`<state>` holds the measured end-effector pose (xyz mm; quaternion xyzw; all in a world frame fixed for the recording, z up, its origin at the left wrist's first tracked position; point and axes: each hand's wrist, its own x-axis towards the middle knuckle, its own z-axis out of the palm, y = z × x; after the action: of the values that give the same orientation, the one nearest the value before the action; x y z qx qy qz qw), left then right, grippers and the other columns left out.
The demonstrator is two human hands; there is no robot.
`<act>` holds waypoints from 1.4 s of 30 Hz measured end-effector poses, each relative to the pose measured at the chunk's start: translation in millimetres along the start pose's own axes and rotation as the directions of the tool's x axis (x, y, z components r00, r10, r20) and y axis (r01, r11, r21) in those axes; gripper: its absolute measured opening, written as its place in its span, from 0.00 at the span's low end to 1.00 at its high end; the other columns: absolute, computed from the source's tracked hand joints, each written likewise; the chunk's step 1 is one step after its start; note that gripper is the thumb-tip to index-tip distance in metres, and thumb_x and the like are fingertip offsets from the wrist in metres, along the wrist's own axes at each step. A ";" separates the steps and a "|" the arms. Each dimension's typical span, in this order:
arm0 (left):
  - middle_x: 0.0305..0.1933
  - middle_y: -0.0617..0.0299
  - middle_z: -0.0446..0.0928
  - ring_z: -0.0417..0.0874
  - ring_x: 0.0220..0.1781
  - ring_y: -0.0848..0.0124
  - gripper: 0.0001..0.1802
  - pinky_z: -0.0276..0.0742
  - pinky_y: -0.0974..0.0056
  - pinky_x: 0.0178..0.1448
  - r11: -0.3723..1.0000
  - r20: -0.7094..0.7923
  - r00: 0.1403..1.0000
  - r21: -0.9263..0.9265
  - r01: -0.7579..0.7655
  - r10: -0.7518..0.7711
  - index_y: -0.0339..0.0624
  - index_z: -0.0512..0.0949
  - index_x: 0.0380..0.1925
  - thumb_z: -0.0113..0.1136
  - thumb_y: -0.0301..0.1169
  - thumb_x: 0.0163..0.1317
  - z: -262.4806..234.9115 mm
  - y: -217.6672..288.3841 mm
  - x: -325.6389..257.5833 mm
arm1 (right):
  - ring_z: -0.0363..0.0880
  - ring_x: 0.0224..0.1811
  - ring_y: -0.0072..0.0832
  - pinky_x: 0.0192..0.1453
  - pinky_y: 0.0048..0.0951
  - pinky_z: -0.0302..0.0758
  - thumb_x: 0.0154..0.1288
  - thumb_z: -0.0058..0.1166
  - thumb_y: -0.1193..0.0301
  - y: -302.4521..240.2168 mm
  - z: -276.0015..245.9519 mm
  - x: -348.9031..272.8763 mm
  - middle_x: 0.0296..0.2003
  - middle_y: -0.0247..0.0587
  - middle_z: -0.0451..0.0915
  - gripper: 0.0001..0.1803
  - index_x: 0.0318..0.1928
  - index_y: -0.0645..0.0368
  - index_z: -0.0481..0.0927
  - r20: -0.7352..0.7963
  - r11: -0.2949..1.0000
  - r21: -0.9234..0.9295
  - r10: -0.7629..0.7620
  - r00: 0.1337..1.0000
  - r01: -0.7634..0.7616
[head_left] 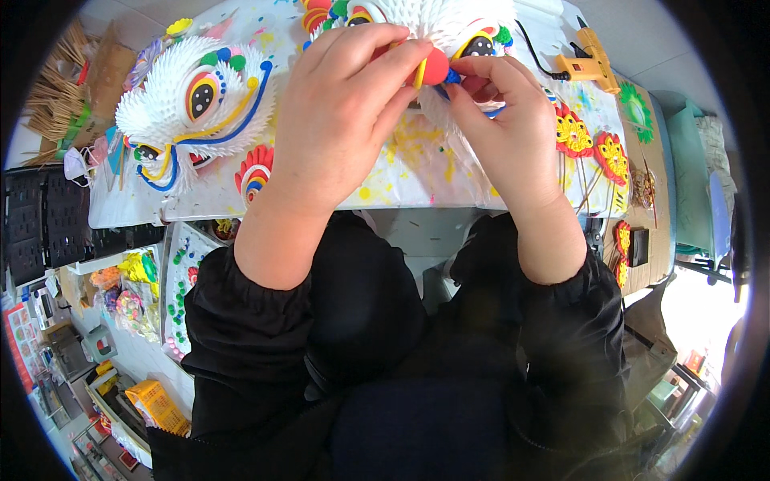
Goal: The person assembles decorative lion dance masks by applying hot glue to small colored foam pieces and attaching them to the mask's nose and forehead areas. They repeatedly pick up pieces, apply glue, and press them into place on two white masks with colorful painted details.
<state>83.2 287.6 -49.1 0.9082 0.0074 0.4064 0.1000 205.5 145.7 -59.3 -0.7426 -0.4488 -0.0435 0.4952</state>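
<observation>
A white, spiky lion-dance head (425, 13) with black dotted eyes stands at the table's far edge, partly behind my hands. My left hand (337, 112) is closed, its thumb and fingers pinched on a rounded red piece with a yellow edge (434, 67) in front of the head. The fingers hide part of that piece, and I cannot tell whether it is fixed to the head. Against its right side sits a small blue textured piece (452, 76). My right hand (509, 112) is closed too, thumb and forefinger at the blue piece.
Another white lion-dance head (176, 96) lies left, beside a red fan-shaped ornament (255, 172). A yellow glue gun (589, 62) with a black cord and red-yellow ornaments on sticks (611, 156) are at right. Below left is a tray (167, 276) of small coloured balls.
</observation>
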 end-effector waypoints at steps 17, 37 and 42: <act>0.37 0.58 0.82 0.81 0.45 0.57 0.15 0.75 0.57 0.47 0.891 -0.053 0.897 -0.157 0.426 -0.439 0.43 0.83 0.40 0.71 0.29 0.50 -9.1 -12.9 -24.7 | 0.75 0.38 0.22 0.44 0.23 0.71 0.60 0.66 0.73 -0.9 -8.3 1.7 0.35 0.33 0.80 0.10 0.42 0.62 0.85 0.074 0.981 -0.191 -0.022 0.997 0.036; 0.29 0.60 0.80 0.81 0.37 0.58 0.07 0.75 0.56 0.42 0.944 -0.180 0.941 -0.219 0.245 -0.286 0.39 0.85 0.31 0.70 0.28 0.52 15.2 -22.0 -26.8 | 0.77 0.40 0.22 0.47 0.24 0.72 0.59 0.66 0.75 6.9 -3.0 -3.9 0.34 0.34 0.79 0.11 0.43 0.62 0.85 0.029 0.980 -0.180 -0.083 0.996 0.086; 0.29 0.61 0.80 0.81 0.39 0.59 0.07 0.76 0.56 0.41 0.936 -0.064 0.943 -0.162 0.313 -0.327 0.39 0.85 0.31 0.70 0.28 0.52 14.1 -21.8 -27.1 | 0.77 0.40 0.24 0.45 0.25 0.72 0.58 0.68 0.74 11.2 0.4 -3.5 0.34 0.35 0.79 0.11 0.42 0.60 0.86 0.016 0.950 -0.266 -0.166 0.986 0.164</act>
<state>76.9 303.9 -82.4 0.8656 0.1293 0.4245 0.2320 211.2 142.6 -69.1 -0.7623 -0.4978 -0.1470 0.3867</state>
